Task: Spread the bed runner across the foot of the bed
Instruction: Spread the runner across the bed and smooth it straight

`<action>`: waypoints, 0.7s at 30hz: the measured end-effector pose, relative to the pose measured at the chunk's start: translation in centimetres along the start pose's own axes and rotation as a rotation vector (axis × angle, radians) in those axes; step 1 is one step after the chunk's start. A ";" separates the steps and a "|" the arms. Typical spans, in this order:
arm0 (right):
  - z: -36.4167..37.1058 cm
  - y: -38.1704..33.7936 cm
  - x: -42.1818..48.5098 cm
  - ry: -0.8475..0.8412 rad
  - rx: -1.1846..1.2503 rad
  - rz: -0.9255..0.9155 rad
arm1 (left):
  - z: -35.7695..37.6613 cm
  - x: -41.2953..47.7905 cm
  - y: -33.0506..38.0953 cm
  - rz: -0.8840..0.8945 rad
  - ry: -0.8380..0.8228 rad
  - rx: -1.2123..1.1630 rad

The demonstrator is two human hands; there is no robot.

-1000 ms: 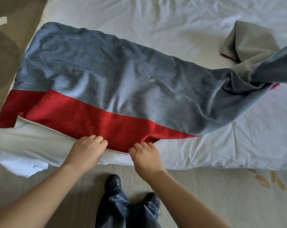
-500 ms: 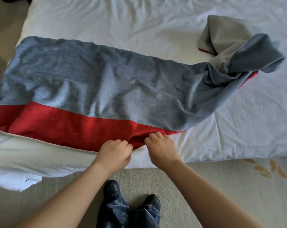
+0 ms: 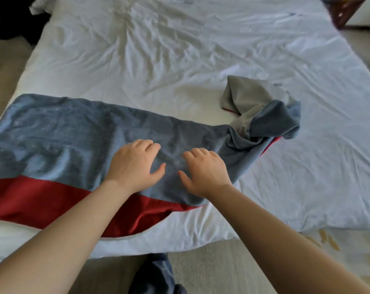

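**Head view.** The runner (image 3: 63, 141) lies across the near end of the bed (image 3: 179, 60), with its blue field on the far side and its red band (image 3: 31, 200) along the near edge. The left stretch is flat. The right end (image 3: 264, 119) is twisted into a bunch that shows grey backing, well short of the bed's right side.

The left hand (image 3: 135, 166) and right hand (image 3: 205, 172) rest palm-down, side by side, on the blue cloth. Their fingers lie close together, bent slightly onto the cloth, with the thumbs held apart and nothing pinched.

**Step in hand, as judged:** smoothing the middle before freeing the bunch.
- Press lightly and sweep rightward, so wrinkles run toward the free end.
- Undo the twist (the grey side presumably belongs face down) and draw that end to the right side of the bed.
- Bring the red band parallel with the foot edge; here it sits at a slant.
- The sheet (image 3: 307, 166) beneath looks loose and may drag along.

**Hidden or unclear:**
- The runner's left end runs out of frame.
- The forearms (image 3: 73, 240) cover part of the red band.
- The fingertips are foreshortened, so how hard they press cannot be told.
- The dark object (image 3: 10, 18) at top left cannot be identified.
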State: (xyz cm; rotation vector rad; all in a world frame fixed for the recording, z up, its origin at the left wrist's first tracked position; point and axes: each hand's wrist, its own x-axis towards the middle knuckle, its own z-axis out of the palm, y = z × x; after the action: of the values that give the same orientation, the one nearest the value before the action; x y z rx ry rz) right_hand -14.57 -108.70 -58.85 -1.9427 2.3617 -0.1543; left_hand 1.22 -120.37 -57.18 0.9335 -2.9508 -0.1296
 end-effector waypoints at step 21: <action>3.9 20.6 9.3 -0.297 -0.271 0.063 | 11.8 20.7 6.9 0.140 -0.145 -0.178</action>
State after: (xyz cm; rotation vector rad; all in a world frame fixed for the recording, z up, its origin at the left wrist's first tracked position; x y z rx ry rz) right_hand -35.93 -114.02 -65.34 -1.8351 2.3353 0.4497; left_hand -20.44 -125.91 -67.99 0.7214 -3.0582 -0.4648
